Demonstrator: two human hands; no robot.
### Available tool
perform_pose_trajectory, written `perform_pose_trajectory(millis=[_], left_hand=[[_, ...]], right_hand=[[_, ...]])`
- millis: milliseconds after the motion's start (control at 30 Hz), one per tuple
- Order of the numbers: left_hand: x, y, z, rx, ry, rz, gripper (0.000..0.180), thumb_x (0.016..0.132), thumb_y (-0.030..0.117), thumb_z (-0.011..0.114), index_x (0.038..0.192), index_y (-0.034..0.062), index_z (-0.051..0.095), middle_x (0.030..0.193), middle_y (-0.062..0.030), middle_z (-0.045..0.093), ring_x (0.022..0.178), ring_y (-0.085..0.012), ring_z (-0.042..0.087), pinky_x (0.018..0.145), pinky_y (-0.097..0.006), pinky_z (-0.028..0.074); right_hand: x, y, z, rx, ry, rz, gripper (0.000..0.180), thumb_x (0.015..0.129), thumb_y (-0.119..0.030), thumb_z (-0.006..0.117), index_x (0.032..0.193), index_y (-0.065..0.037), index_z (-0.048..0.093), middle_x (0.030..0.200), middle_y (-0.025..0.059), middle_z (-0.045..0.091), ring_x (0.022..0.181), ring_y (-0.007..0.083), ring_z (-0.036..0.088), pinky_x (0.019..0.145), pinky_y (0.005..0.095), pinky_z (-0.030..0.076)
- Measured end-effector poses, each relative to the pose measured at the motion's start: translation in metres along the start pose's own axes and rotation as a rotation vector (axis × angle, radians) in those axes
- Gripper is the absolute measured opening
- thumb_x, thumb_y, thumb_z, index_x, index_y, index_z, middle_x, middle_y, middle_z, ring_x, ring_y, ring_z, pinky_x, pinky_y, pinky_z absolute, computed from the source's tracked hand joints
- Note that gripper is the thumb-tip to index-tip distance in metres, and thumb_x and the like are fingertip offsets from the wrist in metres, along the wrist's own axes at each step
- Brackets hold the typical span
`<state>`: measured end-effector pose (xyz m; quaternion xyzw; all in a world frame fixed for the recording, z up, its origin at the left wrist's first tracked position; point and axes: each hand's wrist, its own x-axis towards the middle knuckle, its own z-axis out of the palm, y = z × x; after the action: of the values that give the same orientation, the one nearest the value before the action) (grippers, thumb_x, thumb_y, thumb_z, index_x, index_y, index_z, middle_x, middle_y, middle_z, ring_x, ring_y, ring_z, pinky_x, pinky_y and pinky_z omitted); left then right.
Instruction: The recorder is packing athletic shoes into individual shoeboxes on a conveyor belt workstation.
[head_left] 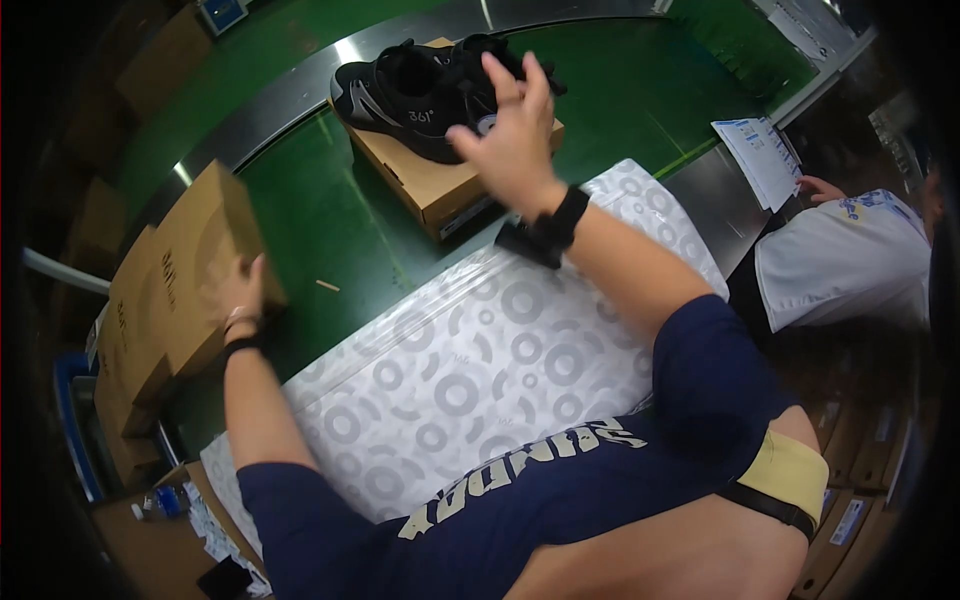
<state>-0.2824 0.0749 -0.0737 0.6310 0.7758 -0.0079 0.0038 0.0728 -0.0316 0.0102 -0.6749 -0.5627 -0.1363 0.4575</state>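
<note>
A pair of black shoes (420, 105) with grey side patches rests on a closed brown shoe box (425, 185) at the far middle of the green work surface. My right hand (515, 135) is raised over the right-hand shoe, fingers spread and curved, holding nothing. It partly hides that shoe, and I cannot tell whether it touches it. On the left, my left hand (236, 292) lies flat against the side of a brown cardboard box (215, 230), fingers apart and slightly blurred. White tissue paper (470, 370) with grey ring prints spreads between my arms.
More brown boxes (125, 330) stand at the left edge. A small brown strip (327, 286) lies on the green surface (320, 225). At the right, a co-worker in a white top (850, 260) has a hand by printed sheets (760, 160). A bottle (165, 503) is at the lower left.
</note>
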Motion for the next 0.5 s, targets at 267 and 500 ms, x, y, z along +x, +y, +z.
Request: perform_pose_trajectory(millis=[267, 500], left_hand=[[0.01, -0.306, -0.032, 0.079, -0.044, 0.056, 0.054, 0.076, 0.036, 0.06, 0.119, 0.0063, 0.048, 0.121, -0.0182, 0.046, 0.111, -0.0308, 0.044, 0.092, -0.039, 0.036], [-0.186, -0.007, -0.095, -0.361, 0.461, 0.755, 0.094, 0.057, 0.029, 0.075, 0.134, 0.0113, 0.024, 0.139, -0.0168, 0.022, 0.128, -0.0342, 0.022, 0.097, -0.06, 0.015]], right_hand=[[0.062, 0.0, 0.038, 0.072, -0.637, -0.284, 0.039, 0.067, -0.012, 0.067, 0.103, -0.007, 0.053, 0.109, 0.0167, 0.049, 0.093, 0.0323, 0.053, 0.082, 0.036, 0.043], [0.042, -0.106, -0.122, 0.386, -0.621, -0.355, 0.033, 0.068, -0.013, 0.067, 0.097, -0.002, 0.055, 0.09, 0.0138, 0.058, 0.087, 0.026, 0.057, 0.077, 0.0311, 0.044]])
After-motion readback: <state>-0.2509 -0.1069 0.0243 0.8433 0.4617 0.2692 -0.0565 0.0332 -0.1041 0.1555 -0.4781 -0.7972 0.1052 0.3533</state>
